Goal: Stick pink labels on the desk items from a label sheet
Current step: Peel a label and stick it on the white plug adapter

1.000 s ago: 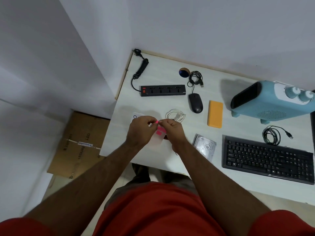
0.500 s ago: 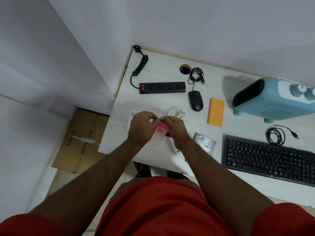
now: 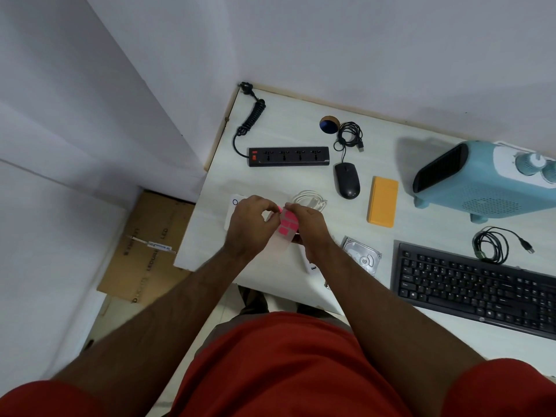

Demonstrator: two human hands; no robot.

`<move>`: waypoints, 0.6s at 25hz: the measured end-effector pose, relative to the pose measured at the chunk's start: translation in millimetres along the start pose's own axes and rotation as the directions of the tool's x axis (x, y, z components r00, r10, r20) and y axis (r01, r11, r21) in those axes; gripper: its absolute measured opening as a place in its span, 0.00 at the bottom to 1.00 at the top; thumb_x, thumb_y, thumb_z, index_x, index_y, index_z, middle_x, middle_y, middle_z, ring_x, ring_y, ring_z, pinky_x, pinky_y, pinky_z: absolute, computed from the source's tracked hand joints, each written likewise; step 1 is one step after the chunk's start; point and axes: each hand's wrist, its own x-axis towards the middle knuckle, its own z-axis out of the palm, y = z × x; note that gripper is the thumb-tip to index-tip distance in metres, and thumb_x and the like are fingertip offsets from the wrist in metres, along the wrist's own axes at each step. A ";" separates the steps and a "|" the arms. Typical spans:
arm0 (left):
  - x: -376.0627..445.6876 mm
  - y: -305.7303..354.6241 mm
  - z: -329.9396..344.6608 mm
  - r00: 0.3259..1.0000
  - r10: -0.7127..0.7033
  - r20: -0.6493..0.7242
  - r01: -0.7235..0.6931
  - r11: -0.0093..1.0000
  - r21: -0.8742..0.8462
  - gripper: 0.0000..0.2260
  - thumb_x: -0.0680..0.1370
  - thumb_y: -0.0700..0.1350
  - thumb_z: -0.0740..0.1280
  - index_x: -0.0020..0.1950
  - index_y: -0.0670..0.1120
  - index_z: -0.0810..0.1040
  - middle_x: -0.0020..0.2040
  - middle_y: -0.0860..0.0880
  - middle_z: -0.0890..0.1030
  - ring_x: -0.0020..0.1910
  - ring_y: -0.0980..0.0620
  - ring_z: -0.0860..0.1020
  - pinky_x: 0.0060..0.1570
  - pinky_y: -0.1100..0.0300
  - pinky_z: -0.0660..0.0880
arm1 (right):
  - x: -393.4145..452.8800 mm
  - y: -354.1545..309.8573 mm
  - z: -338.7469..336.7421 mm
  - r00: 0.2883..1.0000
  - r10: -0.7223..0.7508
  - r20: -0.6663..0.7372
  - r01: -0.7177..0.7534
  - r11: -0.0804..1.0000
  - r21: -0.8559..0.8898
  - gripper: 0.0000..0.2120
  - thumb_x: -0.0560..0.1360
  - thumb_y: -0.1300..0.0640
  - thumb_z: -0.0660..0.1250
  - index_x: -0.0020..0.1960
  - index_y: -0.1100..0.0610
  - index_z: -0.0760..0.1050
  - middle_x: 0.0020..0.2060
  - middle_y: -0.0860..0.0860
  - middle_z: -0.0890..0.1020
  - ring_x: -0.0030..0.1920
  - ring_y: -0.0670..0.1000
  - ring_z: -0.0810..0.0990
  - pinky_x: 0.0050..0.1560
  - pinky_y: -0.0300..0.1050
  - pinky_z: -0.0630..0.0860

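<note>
A pale label sheet (image 3: 282, 240) with several pink labels (image 3: 287, 225) hangs between both hands above the desk's front left part. My right hand (image 3: 307, 225) grips the sheet's right edge. My left hand (image 3: 251, 225) has its fingers curled at the sheet's top left corner, where a pink label edge shows; the fingertips hide the exact contact. Under the left hand lies a white box (image 3: 233, 206). Behind the hands sit a white cable coil (image 3: 310, 200), a black power strip (image 3: 288, 156), a black mouse (image 3: 347, 179) and a yellow block (image 3: 382, 205).
A hard drive (image 3: 362, 256) and a black keyboard (image 3: 475, 285) lie to the right, a black cable coil (image 3: 490, 243) behind the keyboard. A blue fan heater (image 3: 487, 182) stands at the back right. A cardboard box (image 3: 150, 251) lies on the floor at left.
Both hands stay together on the sheet with only small finger movement; more pink labels show on the sheet now. The view has shifted slightly.
</note>
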 end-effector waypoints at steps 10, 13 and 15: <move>0.0 4.3 -1.1 0.969 -0.246 -0.011 0.241 0.956 -0.165 0.14 0.77 0.44 0.71 0.60 0.41 0.80 0.53 0.45 0.83 0.51 0.49 0.81 0.54 0.56 0.79 | 5.0 -0.6 1.2 0.999 -0.041 0.021 0.042 0.998 -0.051 0.10 0.79 0.54 0.67 0.41 0.54 0.81 0.34 0.49 0.81 0.35 0.49 0.80 0.38 0.43 0.79; 4.9 3.1 -3.1 0.947 -0.319 0.033 0.316 0.914 -0.255 0.09 0.77 0.42 0.70 0.56 0.41 0.82 0.49 0.46 0.84 0.48 0.50 0.82 0.53 0.55 0.80 | 5.3 -3.7 0.0 0.998 -0.032 0.048 0.033 0.999 -0.020 0.08 0.78 0.53 0.69 0.45 0.56 0.82 0.37 0.51 0.83 0.37 0.49 0.82 0.37 0.42 0.79; 7.0 3.4 -5.8 0.933 -0.356 0.042 0.352 0.888 -0.297 0.08 0.77 0.41 0.70 0.54 0.41 0.83 0.48 0.47 0.84 0.46 0.52 0.81 0.49 0.60 0.79 | 7.0 -5.9 0.0 0.998 -0.026 0.060 0.027 0.999 -0.028 0.05 0.77 0.55 0.71 0.47 0.57 0.82 0.40 0.51 0.84 0.39 0.49 0.83 0.38 0.42 0.80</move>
